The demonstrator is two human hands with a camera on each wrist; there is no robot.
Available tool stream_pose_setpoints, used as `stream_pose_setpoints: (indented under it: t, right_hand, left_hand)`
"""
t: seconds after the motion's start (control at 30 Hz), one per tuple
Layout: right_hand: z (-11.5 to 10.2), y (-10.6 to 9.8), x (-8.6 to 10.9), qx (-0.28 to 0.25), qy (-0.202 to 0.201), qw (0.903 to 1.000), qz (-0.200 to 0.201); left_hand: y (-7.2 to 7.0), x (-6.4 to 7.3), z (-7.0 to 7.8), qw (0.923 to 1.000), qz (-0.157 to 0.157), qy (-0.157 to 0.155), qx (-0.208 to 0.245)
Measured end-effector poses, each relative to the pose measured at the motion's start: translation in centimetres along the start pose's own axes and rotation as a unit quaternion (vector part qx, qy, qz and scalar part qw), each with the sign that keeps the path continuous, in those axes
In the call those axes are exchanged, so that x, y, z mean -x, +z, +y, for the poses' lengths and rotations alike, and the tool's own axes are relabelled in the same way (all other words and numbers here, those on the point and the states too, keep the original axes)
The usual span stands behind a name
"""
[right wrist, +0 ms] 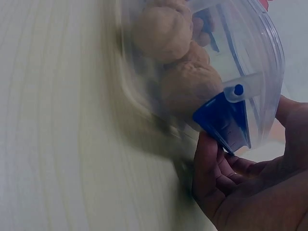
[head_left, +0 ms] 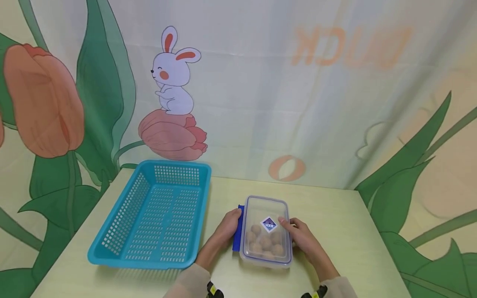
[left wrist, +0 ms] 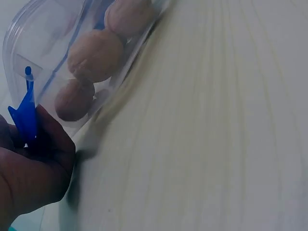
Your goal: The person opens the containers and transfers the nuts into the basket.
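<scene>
A clear plastic food container (head_left: 266,207) stands on the table, its lid edged in a blue seal and bearing a purple-and-white diamond label. Several brown, wrinkled walnuts (left wrist: 96,55) show inside, gathered at the near end. Along the container's left side, a blue latch (head_left: 238,227) is flipped outward, and my left hand (head_left: 227,227) pinches it between thumb and fingers. My right hand (head_left: 302,236) grips the opposite side, thumb over the lid's edge. In the right wrist view its fingers curl at the lower edge of a second blue latch (right wrist: 224,120), tilted outward.
To the left, a turquoise perforated plastic basket (head_left: 205,198) rests on the pale wood-grain table (head_left: 335,219), close to my left forearm. Behind the table hangs a curtain (head_left: 238,103) printed with a rabbit and tulips.
</scene>
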State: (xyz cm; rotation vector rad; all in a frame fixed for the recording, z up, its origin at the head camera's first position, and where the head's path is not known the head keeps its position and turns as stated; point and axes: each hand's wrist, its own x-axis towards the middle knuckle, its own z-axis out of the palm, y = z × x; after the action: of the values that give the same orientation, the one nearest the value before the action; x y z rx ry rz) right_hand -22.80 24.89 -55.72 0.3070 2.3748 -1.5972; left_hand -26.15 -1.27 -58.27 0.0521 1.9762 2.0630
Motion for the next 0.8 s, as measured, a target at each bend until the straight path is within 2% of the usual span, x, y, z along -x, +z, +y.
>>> stream_pose_setpoints:
  t: [0.13, 0.23, 0.37, 0.47, 0.53, 0.6, 0.67, 0.8]
  right_hand:
    - [0.2, 0.1, -0.1, -0.004, -0.006, 1.0, -0.002]
    - [0.1, 0.1, -0.1, -0.006, -0.011, 0.9999, 0.0]
    - [0.0, 0.2, 0.0, 0.012, -0.02, 0.9997, 0.011]
    - [-0.1, 0.2, 0.1, 0.069, -0.032, 0.9965, 0.035]
    - [-0.3, 0.2, 0.3, 0.114, -0.045, 0.9907, 0.059]
    - [-0.6, 0.0, 0.6, 0.136, -0.056, 0.9859, 0.079]
    - [-1.0, -0.2, 1.0, 0.136, -0.069, 0.9839, 0.093]
    - [-1.8, -1.0, 2.0, 0.095, -0.082, 0.9886, 0.084]
  left_hand:
    - [0.0, 0.0, 0.0, 0.999, 0.026, -0.003, -0.035]
    - [0.1, -0.1, 0.1, 0.9943, 0.071, -0.001, -0.08]
    - [0.5, 0.0, 0.7, 0.9771, 0.146, 0.033, -0.151]
    - [0.9, 0.4, 1.3, 0.9603, 0.193, 0.071, -0.189]
    - [1.1, 0.7, 1.7, 0.9511, 0.214, 0.092, -0.203]
    - [1.3, 0.9, 2.0, 0.9462, 0.219, 0.104, -0.214]
    - [1.4, 1.3, 2.4, 0.9446, 0.212, 0.108, -0.225]
    - [1.4, 2.2, 3.0, 0.9478, 0.177, 0.089, -0.25]
